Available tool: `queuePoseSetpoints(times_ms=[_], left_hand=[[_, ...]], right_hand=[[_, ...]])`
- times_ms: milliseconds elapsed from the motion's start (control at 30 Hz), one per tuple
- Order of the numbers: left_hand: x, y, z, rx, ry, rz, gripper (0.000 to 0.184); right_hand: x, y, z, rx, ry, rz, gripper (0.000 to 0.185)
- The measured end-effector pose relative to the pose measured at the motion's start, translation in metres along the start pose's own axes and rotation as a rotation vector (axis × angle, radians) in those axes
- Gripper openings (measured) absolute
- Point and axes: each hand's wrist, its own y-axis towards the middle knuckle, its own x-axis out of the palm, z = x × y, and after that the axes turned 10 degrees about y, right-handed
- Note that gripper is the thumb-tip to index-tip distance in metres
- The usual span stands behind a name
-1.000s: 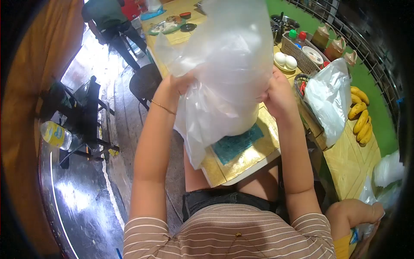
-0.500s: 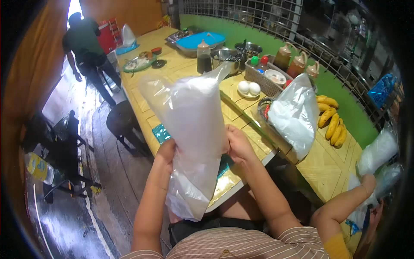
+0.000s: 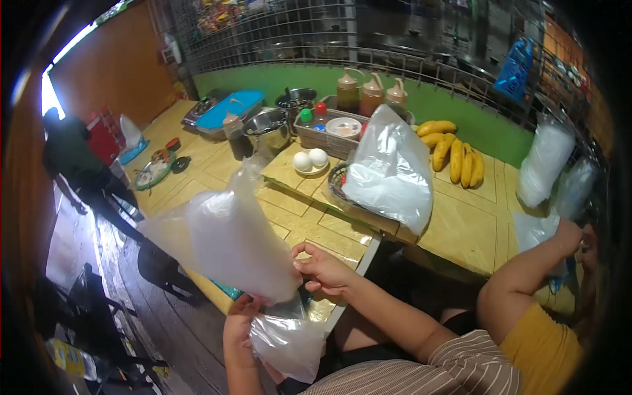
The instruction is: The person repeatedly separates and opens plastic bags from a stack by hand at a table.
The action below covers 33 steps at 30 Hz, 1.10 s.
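Observation:
A large translucent plastic bag (image 3: 230,240) with whitish contents leans to the left above the near edge of the table. My left hand (image 3: 243,319) grips its lower left side, fingers closed on the plastic. On the bag's right side, my right hand (image 3: 321,270) pinches the plastic between thumb and fingers. Loose plastic (image 3: 289,345) hangs below both hands over my lap. Part of a teal packet (image 3: 228,289) shows on the table under the bag. What fills the bag cannot be made out.
The yellow table (image 3: 461,230) holds eggs (image 3: 310,160), a basket under a plastic bag (image 3: 392,168), bananas (image 3: 457,155), sauce bottles (image 3: 372,95) and a plate of food (image 3: 155,171). A person's arm (image 3: 526,280) reaches in at right. Another person (image 3: 82,161) stands at far left.
The view has swung right, showing more of the table and grille. The bag now tilts left, its upper part leaning away from my right hand. Both hands still hold it.

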Motion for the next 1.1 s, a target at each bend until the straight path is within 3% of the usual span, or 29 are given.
queuePoseSetpoints(times_ms=[33, 133, 200, 267, 300, 400, 533, 600, 667, 767, 933, 1100], left_hand=[[-0.016, 0.012, -0.014, 0.025, -0.054, -0.093, 0.015], [-0.018, 0.016, -0.009, 0.020, -0.232, -0.095, 0.017], [-0.024, 0.022, 0.001, -0.079, -0.302, -0.146, 0.021], [-0.024, 0.020, 0.014, -0.021, -0.361, -0.133, 0.028], [-0.071, 0.051, -0.005, 0.017, -0.374, -0.164, 0.033], [-0.055, 0.059, 0.023, 0.107, -0.312, -0.298, 0.035], [-0.018, 0.059, 0.044, 0.010, -0.421, -0.144, 0.035], [0.013, 0.038, 0.054, 0.340, -0.208, -0.085, 0.033], [0.019, 0.044, 0.061, 0.441, -0.062, -0.072, 0.034], [0.019, 0.057, 0.064, 0.456, 0.035, -0.063, 0.034], [0.013, 0.067, 0.049, 0.461, 0.111, -0.016, 0.035], [0.005, 0.067, 0.036, 0.463, 0.162, 0.022, 0.037]], right_hand=[[-0.002, 0.003, 0.003, 0.004, 0.034, 0.017, 0.013], [0.001, 0.010, -0.004, -0.034, 0.020, 0.057, 0.015], [-0.002, 0.017, -0.011, -0.013, 0.008, 0.076, 0.015], [-0.007, 0.026, -0.017, 0.014, -0.001, 0.093, 0.015], [-0.011, 0.030, -0.018, 0.033, -0.001, 0.080, 0.015], [-0.005, 0.033, -0.022, 0.020, -0.067, 0.098, 0.015], [0.014, 0.032, -0.030, -0.117, -0.167, 0.158, 0.016], [0.010, 0.044, -0.033, -0.152, -0.242, 0.152, 0.017], [0.014, 0.052, -0.040, -0.183, -0.319, 0.144, 0.018], [0.026, 0.058, -0.049, -0.169, -0.382, 0.219, 0.020], [0.014, 0.078, -0.033, -0.356, -0.707, 0.147, 0.022], [-0.003, 0.086, -0.015, -0.261, -0.599, 0.150, 0.023]])
